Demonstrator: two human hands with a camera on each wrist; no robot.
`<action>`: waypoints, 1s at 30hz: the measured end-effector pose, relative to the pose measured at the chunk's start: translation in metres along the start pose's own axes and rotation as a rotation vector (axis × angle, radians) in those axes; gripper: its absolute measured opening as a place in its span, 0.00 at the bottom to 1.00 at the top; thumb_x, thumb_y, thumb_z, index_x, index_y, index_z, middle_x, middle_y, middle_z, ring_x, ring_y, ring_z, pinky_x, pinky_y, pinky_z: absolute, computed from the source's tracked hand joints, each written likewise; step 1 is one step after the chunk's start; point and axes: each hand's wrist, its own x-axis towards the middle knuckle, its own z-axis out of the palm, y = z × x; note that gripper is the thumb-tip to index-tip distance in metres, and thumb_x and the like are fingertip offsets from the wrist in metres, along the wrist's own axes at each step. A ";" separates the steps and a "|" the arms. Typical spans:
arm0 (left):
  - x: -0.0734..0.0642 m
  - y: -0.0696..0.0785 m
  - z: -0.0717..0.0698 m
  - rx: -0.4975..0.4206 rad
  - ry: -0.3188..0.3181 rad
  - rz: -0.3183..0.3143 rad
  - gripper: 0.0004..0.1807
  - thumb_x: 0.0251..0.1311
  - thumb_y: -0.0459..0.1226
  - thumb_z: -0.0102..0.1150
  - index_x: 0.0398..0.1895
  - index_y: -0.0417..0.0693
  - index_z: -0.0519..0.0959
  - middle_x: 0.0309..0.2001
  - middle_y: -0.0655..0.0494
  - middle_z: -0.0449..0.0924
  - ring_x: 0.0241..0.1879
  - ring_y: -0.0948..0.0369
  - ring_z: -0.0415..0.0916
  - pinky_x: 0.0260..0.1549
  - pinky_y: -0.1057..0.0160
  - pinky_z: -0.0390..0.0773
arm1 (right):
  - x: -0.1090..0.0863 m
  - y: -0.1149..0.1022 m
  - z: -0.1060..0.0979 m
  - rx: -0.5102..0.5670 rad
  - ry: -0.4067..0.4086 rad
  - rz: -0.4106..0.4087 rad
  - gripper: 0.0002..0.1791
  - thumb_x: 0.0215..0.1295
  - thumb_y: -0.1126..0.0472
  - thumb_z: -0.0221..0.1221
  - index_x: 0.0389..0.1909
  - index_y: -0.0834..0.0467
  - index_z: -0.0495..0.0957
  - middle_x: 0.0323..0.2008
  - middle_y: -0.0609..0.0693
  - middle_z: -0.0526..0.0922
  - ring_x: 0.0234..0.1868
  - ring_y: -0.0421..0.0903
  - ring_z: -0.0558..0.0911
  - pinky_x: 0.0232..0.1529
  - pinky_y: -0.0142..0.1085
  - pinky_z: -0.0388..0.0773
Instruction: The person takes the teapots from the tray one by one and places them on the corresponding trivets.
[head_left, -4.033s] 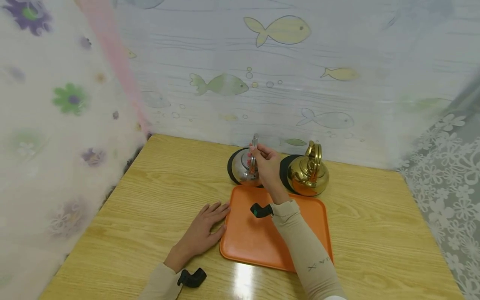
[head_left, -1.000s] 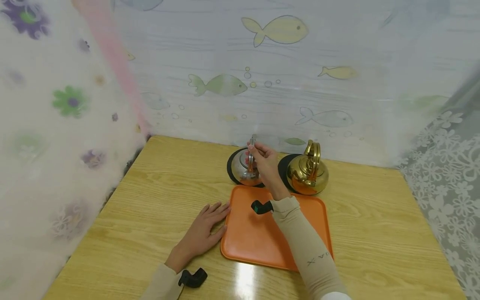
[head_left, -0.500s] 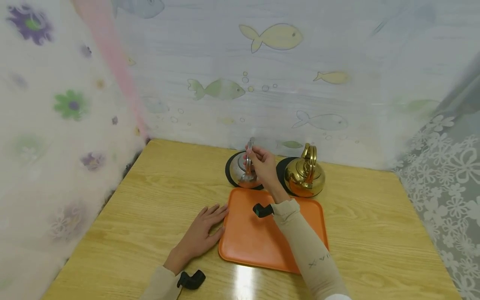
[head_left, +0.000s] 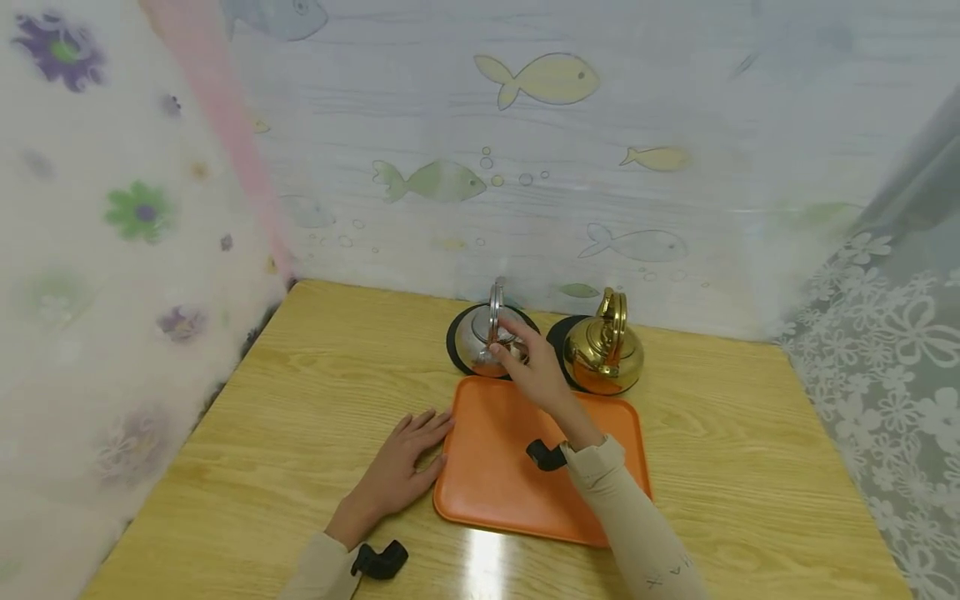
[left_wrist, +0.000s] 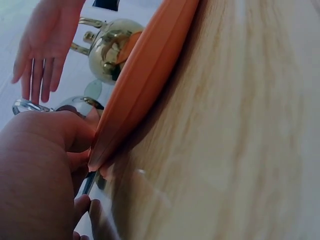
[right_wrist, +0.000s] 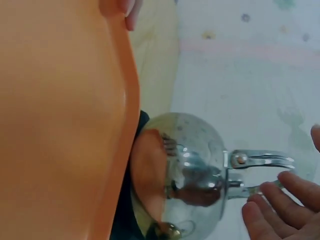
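A silver kettle (head_left: 474,343) with an upright handle stands at the back of the table on a black round mat (head_left: 453,353). My right hand (head_left: 542,373) is beside it, fingers extended close to the handle; in the right wrist view the thumb stands apart from the fingers and nothing is held. Right of it is a gold kettle (head_left: 592,367), its handle also upright. In front of both lies an orange tray (head_left: 498,467). My left hand (head_left: 405,467) lies flat on the table, its fingers touching the tray's left edge.
A second black mat (head_left: 557,335) shows at the gold kettle's left. The wooden table (head_left: 315,400) meets a fish-patterned curtain (head_left: 420,100) behind, a flowered curtain (head_left: 135,292) at left and a lace-like one (head_left: 900,417) at right.
My right hand has let go of the silver kettle's handle and drawn back slightly, down and to the right. The kettles, tray and left hand keep their places; the view has shifted slightly.
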 end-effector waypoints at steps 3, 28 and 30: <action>0.001 -0.001 0.000 0.003 0.004 0.000 0.28 0.70 0.43 0.60 0.71 0.45 0.74 0.73 0.51 0.70 0.75 0.45 0.62 0.73 0.34 0.56 | -0.015 -0.004 -0.006 -0.111 -0.040 -0.007 0.29 0.77 0.56 0.56 0.73 0.64 0.67 0.72 0.60 0.70 0.73 0.59 0.68 0.70 0.58 0.68; 0.009 0.001 -0.015 0.185 0.094 -0.035 0.28 0.71 0.41 0.59 0.72 0.42 0.72 0.72 0.46 0.71 0.72 0.41 0.65 0.71 0.34 0.58 | -0.123 0.026 -0.069 -0.371 -0.048 0.118 0.35 0.80 0.54 0.51 0.79 0.67 0.53 0.79 0.66 0.50 0.79 0.69 0.48 0.72 0.71 0.50; 0.010 0.001 -0.018 0.197 0.102 -0.054 0.29 0.72 0.42 0.57 0.73 0.42 0.71 0.73 0.47 0.69 0.74 0.42 0.62 0.72 0.35 0.56 | -0.127 0.030 -0.075 -0.382 -0.030 0.126 0.35 0.80 0.54 0.51 0.78 0.68 0.54 0.79 0.67 0.51 0.78 0.70 0.49 0.72 0.71 0.50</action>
